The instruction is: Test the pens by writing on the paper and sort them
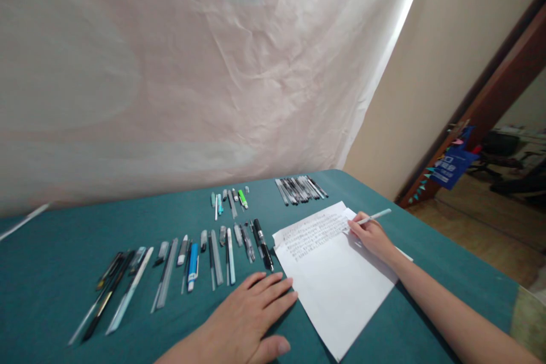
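My right hand (370, 234) is closed round a white pen (377, 216), its tip on the upper right of a white sheet of paper (336, 278) that carries several lines of handwriting near its top. My left hand (249, 318) lies flat and open on the teal tablecloth (63, 261), fingers spread, fingertips touching the sheet's left edge. Just beyond the left hand lies a row of several pens and pen parts (191, 264).
A bundle of dark pens (301, 189) lies at the table's far side, with a small group of short pen parts (230, 200) to its left. A white cloth backdrop (191, 68) hangs behind the table. A doorway (490, 142) opens at the right.
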`<state>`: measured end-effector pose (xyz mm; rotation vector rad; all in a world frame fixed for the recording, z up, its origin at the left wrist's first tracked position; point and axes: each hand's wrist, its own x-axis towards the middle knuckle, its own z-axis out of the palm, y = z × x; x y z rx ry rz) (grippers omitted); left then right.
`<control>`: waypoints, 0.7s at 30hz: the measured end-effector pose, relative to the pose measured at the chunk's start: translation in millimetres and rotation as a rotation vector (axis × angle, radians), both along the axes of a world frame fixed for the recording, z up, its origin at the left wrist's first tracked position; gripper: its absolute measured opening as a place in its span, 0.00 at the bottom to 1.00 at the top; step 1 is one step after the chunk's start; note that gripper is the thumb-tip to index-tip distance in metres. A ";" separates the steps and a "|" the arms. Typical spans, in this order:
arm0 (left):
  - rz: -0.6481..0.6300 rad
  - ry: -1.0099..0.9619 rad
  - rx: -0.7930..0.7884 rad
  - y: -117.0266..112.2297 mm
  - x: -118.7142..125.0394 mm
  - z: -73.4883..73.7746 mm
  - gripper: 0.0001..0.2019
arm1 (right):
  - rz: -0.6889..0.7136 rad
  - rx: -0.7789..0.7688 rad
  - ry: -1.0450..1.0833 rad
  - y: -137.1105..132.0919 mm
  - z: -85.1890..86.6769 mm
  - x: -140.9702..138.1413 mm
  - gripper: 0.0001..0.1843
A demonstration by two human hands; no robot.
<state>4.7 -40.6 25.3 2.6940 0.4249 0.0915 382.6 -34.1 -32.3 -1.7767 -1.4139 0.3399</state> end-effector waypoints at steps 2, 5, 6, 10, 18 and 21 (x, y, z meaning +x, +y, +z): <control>0.003 0.003 -0.004 -0.2 0.0 0.3 0.28 | -0.008 -0.001 -0.022 -0.4 0.6 -0.7 0.12; 0.006 0.004 -0.014 -0.4 0.1 1.1 0.28 | -0.020 0.012 -0.041 -0.7 0.8 -0.5 0.12; 0.007 0.008 -0.017 -0.4 0.0 1.3 0.28 | -0.017 0.015 -0.041 -0.7 0.7 -0.2 0.12; 0.007 -0.002 -0.013 -0.3 -0.3 0.6 0.28 | 0.002 0.013 -0.050 -0.7 -0.1 0.5 0.11; 0.000 -0.022 -0.002 -0.2 -1.0 -2.2 0.28 | -0.009 0.011 -0.046 -1.0 -1.5 1.9 0.13; 0.002 -0.001 -0.008 -0.3 -0.7 -1.9 0.28 | -0.011 0.004 -0.072 -0.5 -1.9 3.4 0.12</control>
